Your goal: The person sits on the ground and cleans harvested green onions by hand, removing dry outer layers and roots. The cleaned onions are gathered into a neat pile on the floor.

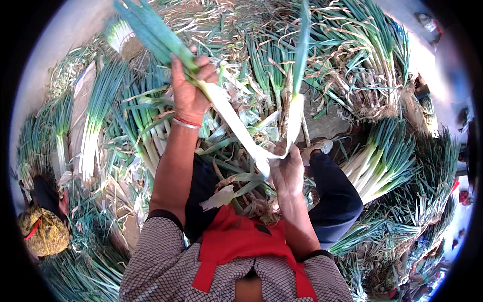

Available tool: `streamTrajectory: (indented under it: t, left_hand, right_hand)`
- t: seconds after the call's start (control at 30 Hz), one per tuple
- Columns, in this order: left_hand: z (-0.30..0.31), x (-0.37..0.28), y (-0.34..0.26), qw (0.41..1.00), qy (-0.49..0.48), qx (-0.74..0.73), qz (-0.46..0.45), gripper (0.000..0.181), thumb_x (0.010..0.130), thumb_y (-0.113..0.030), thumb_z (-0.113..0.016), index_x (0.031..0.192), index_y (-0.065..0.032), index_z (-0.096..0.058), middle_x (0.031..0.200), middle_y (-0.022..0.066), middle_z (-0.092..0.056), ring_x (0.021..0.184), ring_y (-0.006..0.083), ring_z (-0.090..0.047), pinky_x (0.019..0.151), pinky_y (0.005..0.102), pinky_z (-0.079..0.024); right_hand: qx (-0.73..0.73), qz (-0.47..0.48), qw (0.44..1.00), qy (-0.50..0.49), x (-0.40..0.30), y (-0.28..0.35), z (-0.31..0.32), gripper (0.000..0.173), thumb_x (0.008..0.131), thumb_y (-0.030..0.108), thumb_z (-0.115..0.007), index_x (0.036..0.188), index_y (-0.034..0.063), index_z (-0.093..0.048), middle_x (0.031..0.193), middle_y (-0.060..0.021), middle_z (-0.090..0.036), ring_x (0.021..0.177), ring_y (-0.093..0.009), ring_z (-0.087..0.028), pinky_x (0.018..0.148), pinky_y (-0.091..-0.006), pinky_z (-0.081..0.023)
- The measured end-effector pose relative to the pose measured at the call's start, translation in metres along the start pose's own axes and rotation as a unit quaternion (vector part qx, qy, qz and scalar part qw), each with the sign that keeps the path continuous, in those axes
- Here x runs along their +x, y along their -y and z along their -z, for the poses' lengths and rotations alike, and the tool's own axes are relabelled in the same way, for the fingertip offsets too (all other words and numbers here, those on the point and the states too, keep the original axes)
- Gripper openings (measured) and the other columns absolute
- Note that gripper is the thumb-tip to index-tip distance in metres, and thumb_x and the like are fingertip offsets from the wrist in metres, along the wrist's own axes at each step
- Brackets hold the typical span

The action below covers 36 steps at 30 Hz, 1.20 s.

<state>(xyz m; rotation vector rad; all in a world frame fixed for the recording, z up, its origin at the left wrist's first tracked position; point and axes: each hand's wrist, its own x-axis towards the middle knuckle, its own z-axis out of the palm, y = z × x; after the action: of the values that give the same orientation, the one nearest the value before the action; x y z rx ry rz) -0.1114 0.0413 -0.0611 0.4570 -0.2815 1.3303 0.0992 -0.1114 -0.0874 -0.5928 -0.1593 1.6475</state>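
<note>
My left hand point(194, 85) is closed around the green upper part of a large scallion point(230, 117), whose leaves stretch up to the top left. The white shank slants down to the right, and its lower end lies beside my right hand point(288, 168). Between the fingers of my right hand is a peeled outer leaf point(296, 109), its pale sheath rising to a green blade; it still joins the shank near the bottom. Trimmed leaves and husks point(253, 185) lie below, between my legs. My right palm is partly hidden.
Peeled scallions point(92, 132) lie at the left and more point(371, 166) at the right. Unpeeled scallions point(377, 64) with roots are heaped at the upper right. A tied bundle point(122, 36) stands at the upper left. A person in a yellow patterned hat point(49, 230) is at the far left.
</note>
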Motion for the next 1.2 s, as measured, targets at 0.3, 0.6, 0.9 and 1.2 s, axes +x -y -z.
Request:
streamTrajectory:
  t: [0.3,0.6,0.9,1.2]
  left_hand:
    - [0.004,-0.004,-0.079,0.997,0.052,-0.031,-0.045,0.05,0.092,-0.052,-0.036,0.103,-0.0039,-0.046,0.076,0.0011,-0.046,0.059,0.0105,-0.047,0.054,0.0261,-0.043]
    - [0.014,0.007,-0.041,0.922,-0.242,0.285,-0.098,0.045,0.09,-0.043,-0.05,0.105,-0.001,-0.049,0.081,0.0032,-0.049,0.063,0.0114,-0.046,0.057,0.0273,-0.043]
    - [0.066,0.019,-0.046,0.843,-0.371,0.374,-0.11,0.038,0.084,-0.035,-0.063,0.101,-0.0039,-0.052,0.082,0.0092,-0.059,0.065,0.0211,-0.059,0.058,0.0333,-0.051]
    - [0.07,0.023,-0.01,0.892,-0.324,0.315,0.007,0.047,0.091,-0.049,-0.043,0.096,-0.0027,-0.049,0.071,0.0053,-0.048,0.048,0.0128,-0.042,0.043,0.0271,-0.035]
  right_hand:
    - [-0.177,-0.013,0.97,-0.163,-0.098,0.009,0.126,0.012,0.09,0.017,-0.048,0.092,0.0066,-0.053,0.061,0.003,-0.041,0.05,-0.008,-0.036,0.045,-0.0237,-0.03]
    - [-0.902,0.184,0.386,-0.065,-0.068,0.037,0.129,0.029,0.081,0.012,-0.053,0.108,0.0024,-0.056,0.098,-0.0217,-0.059,0.087,-0.041,-0.056,0.074,-0.0438,-0.047]
    - [-0.605,-0.095,0.781,0.122,-0.053,-0.026,0.053,0.03,0.089,0.019,-0.056,0.114,0.0017,-0.055,0.083,-0.0081,-0.061,0.071,-0.018,-0.056,0.065,-0.0274,-0.045]
    - [-0.397,-0.134,0.905,0.081,-0.078,-0.035,0.033,0.038,0.091,0.04,-0.049,0.102,0.0036,-0.053,0.067,0.002,-0.048,0.055,-0.007,-0.042,0.048,-0.0219,-0.033]
